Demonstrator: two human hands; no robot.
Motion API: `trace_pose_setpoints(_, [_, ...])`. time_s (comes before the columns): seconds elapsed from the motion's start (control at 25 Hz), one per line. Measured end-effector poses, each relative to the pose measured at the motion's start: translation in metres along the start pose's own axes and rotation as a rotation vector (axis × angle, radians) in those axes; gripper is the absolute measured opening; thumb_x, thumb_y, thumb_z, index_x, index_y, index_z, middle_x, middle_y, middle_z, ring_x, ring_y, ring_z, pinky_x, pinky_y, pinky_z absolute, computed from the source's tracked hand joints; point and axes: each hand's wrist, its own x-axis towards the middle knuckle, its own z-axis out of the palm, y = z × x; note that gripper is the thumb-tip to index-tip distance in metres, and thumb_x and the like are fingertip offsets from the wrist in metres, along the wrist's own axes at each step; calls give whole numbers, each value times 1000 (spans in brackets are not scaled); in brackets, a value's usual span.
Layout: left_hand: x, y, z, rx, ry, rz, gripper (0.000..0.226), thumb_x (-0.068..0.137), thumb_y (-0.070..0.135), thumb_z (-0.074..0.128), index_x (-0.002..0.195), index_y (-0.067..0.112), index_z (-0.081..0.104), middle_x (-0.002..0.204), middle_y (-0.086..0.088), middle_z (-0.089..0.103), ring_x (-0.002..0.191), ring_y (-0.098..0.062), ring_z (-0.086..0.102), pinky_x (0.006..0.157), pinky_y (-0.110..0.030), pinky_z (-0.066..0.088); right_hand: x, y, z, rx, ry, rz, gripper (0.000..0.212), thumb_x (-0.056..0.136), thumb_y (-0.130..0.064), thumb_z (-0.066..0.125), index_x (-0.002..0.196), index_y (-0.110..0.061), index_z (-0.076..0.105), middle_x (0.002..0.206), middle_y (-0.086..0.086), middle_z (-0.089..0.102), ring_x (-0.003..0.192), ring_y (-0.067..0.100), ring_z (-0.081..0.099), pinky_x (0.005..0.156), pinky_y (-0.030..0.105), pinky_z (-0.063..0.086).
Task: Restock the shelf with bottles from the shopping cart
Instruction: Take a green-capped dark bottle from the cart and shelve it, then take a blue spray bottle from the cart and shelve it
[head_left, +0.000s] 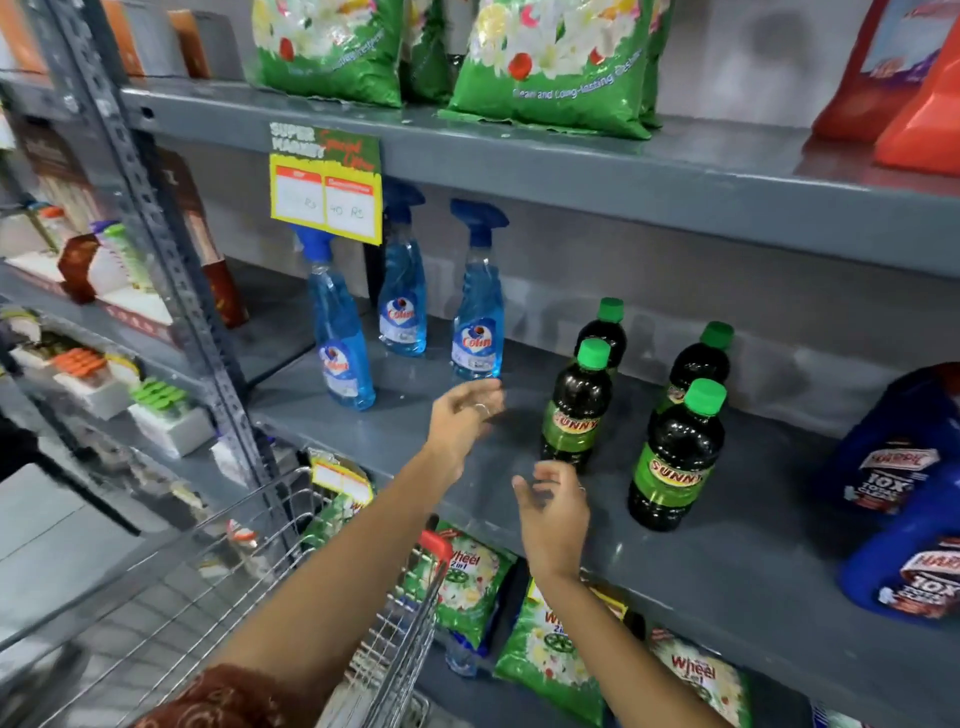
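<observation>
Hands empty over shelf (727, 561): left hand (464, 415) released just below spray bottle (478, 312), right hand (553, 512) released nearer the shelf edge.

Bare shelf (415, 441) between 3 spray bottles (478, 312) and 4 dark bottles (675, 457).

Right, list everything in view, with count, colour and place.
Colin spray bottles: three, blue, middle shelf left.
Sunny bottles: four, dark with green caps, middle shelf centre.
Harpic bottles: two, blue, middle shelf right.
Detergent bags: several, green, top shelf.
Wheel packs: several, green, lower shelf.
Price tag: one, yellow, top shelf edge.
Shopping cart: one, wire, bottom left.
Left hand: open, below a Colin bottle.
Right hand: open, near front Sunny bottle.
</observation>
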Motion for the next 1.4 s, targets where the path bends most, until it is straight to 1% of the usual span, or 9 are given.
trace_pose_setpoints(0.16, [-35,-14,-83,16,237,-74,23,85,0,55,74,19,61,63,6,66,45,0,61,52,-17,47,-30,-4,38,-24,-354,-2,11,77,-9,69,82,-14,61,73,-5,60,70,14,59,67,26,49])
trace_pose_setpoints(0.4, [-91,-50,-207,119,538,-238,31,84,-10,43,70,12,60,61,2,64,45,-7,58,46,-17,42,-89,-2,125,-136,-789,23,9,81,-5,63,89,-8,64,73,-5,59,73,16,58,61,19,45])
trace_pose_setpoints(0.52, [-106,-81,-257,134,650,-369,34,87,-8,41,64,14,55,67,-2,58,50,-12,54,48,-20,37,-111,13,173,-268,-980,80,10,80,-3,62,86,-10,63,76,-1,59,79,18,58,73,30,49])
trace_pose_setpoints(0.64, [-112,-136,-303,109,711,-510,30,88,-2,44,66,15,55,66,-2,56,56,-15,50,53,-24,34,-135,43,221,-434,-1109,188,13,78,-1,63,85,-11,65,88,5,63,83,21,59,74,29,48])
trace_pose_setpoints(0.76, [-117,-192,-336,43,726,-644,32,88,-1,43,66,16,58,65,-4,56,55,-16,49,54,-22,33,-156,88,258,-551,-1235,267,23,77,-2,61,68,-21,54,87,8,58,79,17,54,70,31,48])
trace_pose_setpoints(0.88, [-125,-248,-356,-21,743,-811,29,89,4,45,66,17,59,66,-2,55,55,-15,49,52,-20,34,-175,133,285,-762,-1430,278,12,78,-10,64,90,-11,61,99,20,67,82,20,57,79,38,51])
trace_pose_setpoints(1.12, [-128,-330,-367,226,565,-986,19,80,24,66,66,13,62,59,-7,51,49,-13,41,47,-21,29,-204,200,298,-835,-1584,518,50,73,-15,75,118,-3,55,121,17,63,110,29,60,94,37,50])
trace_pose_setpoints(1.24, [-121,-351,-359,308,431,-1029,34,80,32,65,98,3,65,93,-16,68,80,-22,60,68,-29,48,-219,221,295,-825,-1605,626,41,72,-2,74,109,-1,56,125,22,60,114,32,58,100,44,46])
trace_pose_setpoints(1.4, [-119,-359,-347,505,371,-1007,49,83,37,60,114,2,48,116,-21,61,103,-33,58,80,-34,45,-230,229,293,-896,-1588,604,55,74,-9,72,124,-3,51,127,17,57,116,31,55,100,38,46])
